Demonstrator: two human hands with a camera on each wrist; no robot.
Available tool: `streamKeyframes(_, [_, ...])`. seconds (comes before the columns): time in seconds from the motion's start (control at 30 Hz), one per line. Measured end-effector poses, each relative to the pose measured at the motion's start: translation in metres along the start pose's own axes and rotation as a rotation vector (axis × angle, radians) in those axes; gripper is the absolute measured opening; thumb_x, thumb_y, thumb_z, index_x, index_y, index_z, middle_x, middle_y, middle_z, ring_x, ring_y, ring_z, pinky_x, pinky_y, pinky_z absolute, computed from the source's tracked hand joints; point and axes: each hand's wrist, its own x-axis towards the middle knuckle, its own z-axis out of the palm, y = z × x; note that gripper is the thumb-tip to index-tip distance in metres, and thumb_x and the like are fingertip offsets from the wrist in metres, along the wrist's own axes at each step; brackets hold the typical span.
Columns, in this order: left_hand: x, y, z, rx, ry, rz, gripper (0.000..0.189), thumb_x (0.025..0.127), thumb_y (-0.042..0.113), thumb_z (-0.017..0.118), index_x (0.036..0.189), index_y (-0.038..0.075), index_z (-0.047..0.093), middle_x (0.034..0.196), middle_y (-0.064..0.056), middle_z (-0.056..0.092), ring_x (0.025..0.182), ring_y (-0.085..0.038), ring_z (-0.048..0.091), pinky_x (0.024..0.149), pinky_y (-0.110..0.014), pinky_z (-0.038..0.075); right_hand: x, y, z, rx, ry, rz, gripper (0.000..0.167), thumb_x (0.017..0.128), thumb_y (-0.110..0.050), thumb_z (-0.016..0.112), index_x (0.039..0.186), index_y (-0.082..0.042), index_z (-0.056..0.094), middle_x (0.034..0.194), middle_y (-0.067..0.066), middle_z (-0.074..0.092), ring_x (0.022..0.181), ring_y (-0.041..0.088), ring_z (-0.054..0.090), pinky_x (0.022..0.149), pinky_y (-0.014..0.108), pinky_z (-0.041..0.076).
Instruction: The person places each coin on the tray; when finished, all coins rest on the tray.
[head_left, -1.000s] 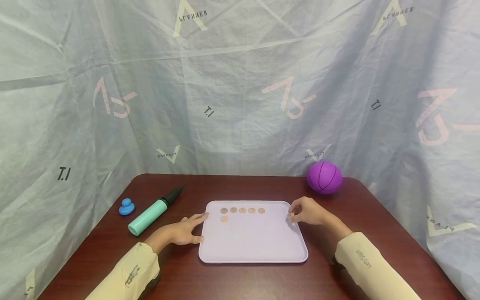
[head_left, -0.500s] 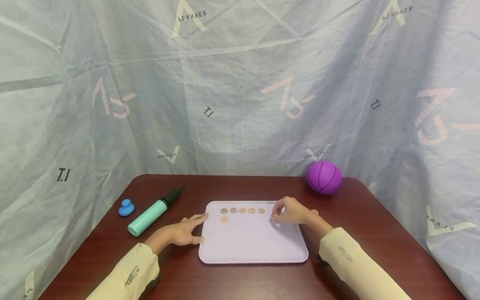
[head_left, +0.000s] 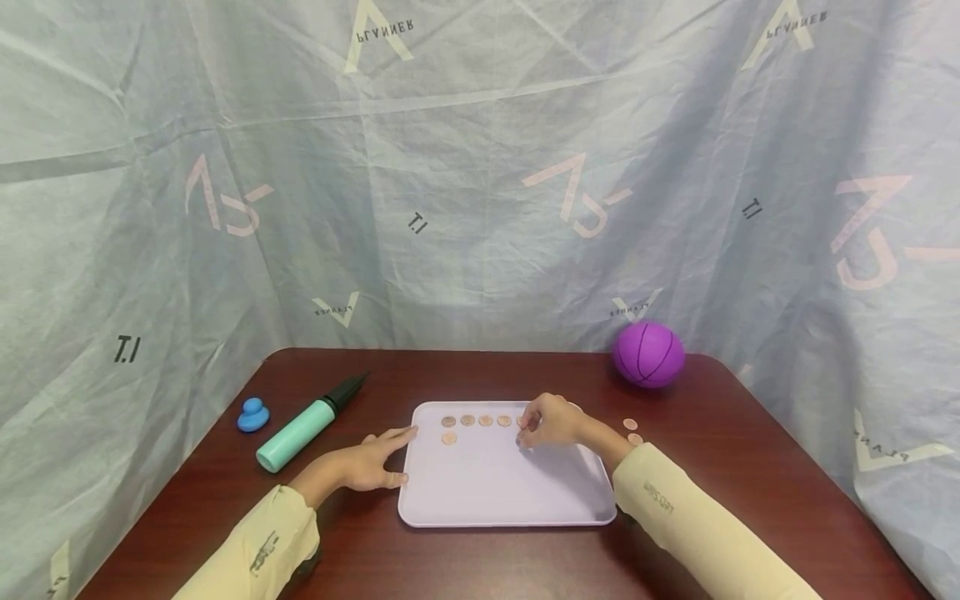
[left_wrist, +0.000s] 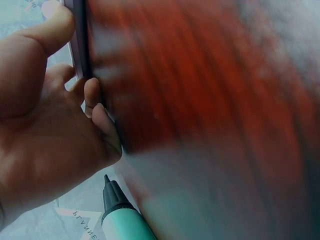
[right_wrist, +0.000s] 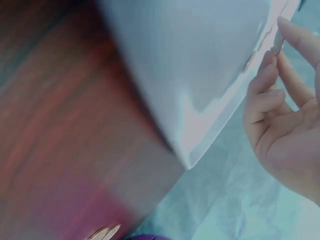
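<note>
A pale lilac tray [head_left: 506, 496] lies on the table. Several copper-coloured coins [head_left: 485, 421] form a row near its far edge, and a single coin [head_left: 449, 438] lies below the row's left end. My right hand [head_left: 558, 419] is over the tray at the right end of that row, partly covering the last coin. Between its thumb and fingertips it pinches a coin [right_wrist: 278, 42], visible edge-on in the right wrist view. My left hand [head_left: 365, 464] touches the tray's left edge, thumb and forefinger spread apart.
Two more coins [head_left: 630, 424] lie on the brown table right of the tray, beside my right forearm. A purple ball [head_left: 649, 356] sits at the back right. To the left are a mint-green hand pump [head_left: 300, 432] and a blue rubber duck [head_left: 253, 414]. Grey cloth hangs behind.
From the tray's right edge, my right hand has moved left with the coin to the end of the row. Two coins on the table have come into view. My left hand stays put.
</note>
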Motion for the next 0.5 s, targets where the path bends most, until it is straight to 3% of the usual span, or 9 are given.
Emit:
streamKeyframes(0.3, [0.001, -0.002, 0.001, 0.004, -0.001, 0.005, 0.080, 0.091, 0.030, 0.071, 0.157, 0.011, 0.029, 0.160, -0.012, 0.026, 0.140, -0.053, 0.023, 0.108, -0.066, 0.025, 0.009, -0.015, 0.005, 0.038, -0.038, -0.044, 0.015, 0.075, -0.016, 0.085, 0.083, -0.011, 0.073, 0.074, -0.008, 0.064, 0.071, 0.007, 0.056, 0.066, 0.025, 0.047])
streamKeyframes(0.5, [0.002, -0.003, 0.002, 0.005, -0.001, -0.001, 0.080, 0.092, 0.030, 0.070, 0.157, 0.012, 0.028, 0.161, -0.011, 0.026, 0.140, -0.051, 0.024, 0.108, -0.066, 0.025, 0.020, -0.028, 0.015, 0.050, -0.029, -0.028, 0.015, 0.074, -0.015, 0.085, 0.083, -0.012, 0.073, 0.074, -0.008, 0.063, 0.071, 0.007, 0.056, 0.066, 0.025, 0.047])
